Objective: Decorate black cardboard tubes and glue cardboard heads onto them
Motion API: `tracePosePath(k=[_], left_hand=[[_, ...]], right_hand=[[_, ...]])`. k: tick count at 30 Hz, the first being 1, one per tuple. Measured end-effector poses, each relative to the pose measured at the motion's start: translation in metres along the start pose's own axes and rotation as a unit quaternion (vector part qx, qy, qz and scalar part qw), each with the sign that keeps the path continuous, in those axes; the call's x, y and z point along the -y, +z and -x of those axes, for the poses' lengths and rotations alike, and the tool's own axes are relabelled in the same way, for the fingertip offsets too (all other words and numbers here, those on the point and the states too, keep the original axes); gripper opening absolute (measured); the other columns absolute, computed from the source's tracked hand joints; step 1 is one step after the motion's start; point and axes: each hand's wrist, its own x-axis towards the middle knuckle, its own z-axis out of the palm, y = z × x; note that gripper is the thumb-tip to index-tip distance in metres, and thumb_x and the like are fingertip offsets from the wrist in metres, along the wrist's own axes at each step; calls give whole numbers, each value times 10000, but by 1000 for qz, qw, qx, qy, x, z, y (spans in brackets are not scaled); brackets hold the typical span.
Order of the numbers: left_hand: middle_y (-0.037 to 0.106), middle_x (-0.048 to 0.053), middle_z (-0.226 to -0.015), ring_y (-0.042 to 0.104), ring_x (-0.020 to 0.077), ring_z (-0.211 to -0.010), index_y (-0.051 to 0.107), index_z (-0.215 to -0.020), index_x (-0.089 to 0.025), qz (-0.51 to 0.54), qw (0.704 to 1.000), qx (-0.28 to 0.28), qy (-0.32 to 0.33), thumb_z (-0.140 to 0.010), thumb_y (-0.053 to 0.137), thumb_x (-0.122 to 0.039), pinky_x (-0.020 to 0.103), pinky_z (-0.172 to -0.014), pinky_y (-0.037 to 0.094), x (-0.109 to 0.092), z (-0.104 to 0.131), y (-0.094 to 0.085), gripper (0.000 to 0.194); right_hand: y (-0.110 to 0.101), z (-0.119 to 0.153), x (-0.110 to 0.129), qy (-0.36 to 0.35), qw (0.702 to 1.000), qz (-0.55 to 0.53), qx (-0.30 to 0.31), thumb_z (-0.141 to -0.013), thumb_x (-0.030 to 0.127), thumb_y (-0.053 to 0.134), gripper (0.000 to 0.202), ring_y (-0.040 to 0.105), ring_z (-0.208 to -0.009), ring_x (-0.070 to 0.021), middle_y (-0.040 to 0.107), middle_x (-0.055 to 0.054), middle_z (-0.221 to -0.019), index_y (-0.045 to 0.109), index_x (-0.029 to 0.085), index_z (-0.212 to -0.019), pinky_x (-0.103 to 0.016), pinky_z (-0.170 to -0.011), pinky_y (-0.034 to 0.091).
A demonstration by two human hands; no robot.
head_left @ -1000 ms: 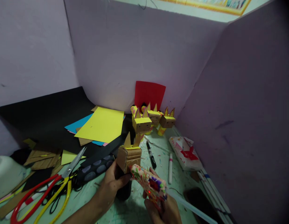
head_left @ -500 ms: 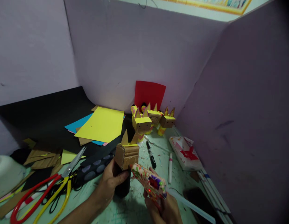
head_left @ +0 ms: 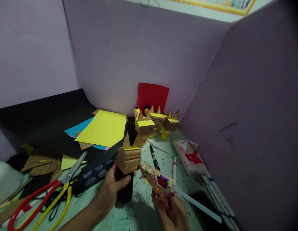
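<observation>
My left hand (head_left: 112,184) is closed round a cardboard figure. Its boxy brown head (head_left: 128,160) has two pointed ears and a yellow strip on top, and its body (head_left: 126,191) is a black tube. In my right hand (head_left: 171,211) is a hot glue gun (head_left: 158,183) with a floral pattern and a small red light. A translucent glue stick (head_left: 199,205) sticks out of its back end. The gun's nozzle points at the lower right edge of the cardboard head, very close to it; whether they touch I cannot tell.
Several finished-looking cardboard figures (head_left: 146,128) stand at the back before a red sheet (head_left: 152,98). Coloured paper (head_left: 103,128), scissors (head_left: 69,176), and cardboard scraps (head_left: 41,162) lie left. A black marker (head_left: 154,158), white marker (head_left: 174,170), plastic packet (head_left: 189,156) and dark phone-like object (head_left: 206,208) lie right.
The glue gun has moved slightly right, its nozzle drawing a little away from the cardboard head. The left hand still holds the figure; the whole view has shifted slightly.
</observation>
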Motion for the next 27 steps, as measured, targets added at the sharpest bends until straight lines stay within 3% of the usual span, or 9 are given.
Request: tracePosePath(k=[6,12,15,18,23,27], left_hand=[[664,99,-1125,596,266,-1015,619,-1079,-177,-11,1000,19,1,-643,739,-234,384,-949,403,3,1,-1,456],[642,103,-1179,550,288,-1120,561,-1203,-188,3,1000,30,3,-639,743,-226,400,-990,377,5,1,1,594],[648,108,-1174,550,305,-1128,554,-1225,-191,-1,1000,22,-3,-615,761,-244,411,-994,377,4,1,2,647],[644,110,-1186,536,309,-1152,554,-1226,-190,-8,1000,19,0,-608,766,-245,411,-1011,364,3,2,3,656],[630,108,-1218,515,305,-1181,553,-1238,-192,-13,999,31,5,-630,754,-230,398,-1016,364,3,2,3,642],[637,109,-1208,530,299,-1164,531,-1267,-198,-12,1000,27,2,-640,751,-212,394,-999,384,5,1,3,664]], right_hand=[[4,-2,-8,-12,999,-36,11,-796,564,528,439,662,-714,-226,727,-91,-795,742,185,-850,-264,-706,539],[8,2,-14,19,999,-32,5,-786,560,546,452,672,-757,-244,728,-109,-878,738,179,-934,-274,-671,548],[7,0,-11,-5,999,-29,12,-786,568,543,441,676,-694,-233,726,-89,-796,746,196,-909,-269,-647,551],[6,0,-8,-28,999,-40,22,-780,592,535,454,681,-665,-231,718,-74,-728,751,204,-875,-263,-644,557],[11,6,-11,12,1000,-12,-13,-775,617,528,503,702,-776,-258,743,-110,-843,756,181,-879,-269,-682,562],[13,9,-9,1,1000,-5,1,-781,641,491,524,699,-707,-245,739,-99,-753,760,192,-813,-256,-640,558]])
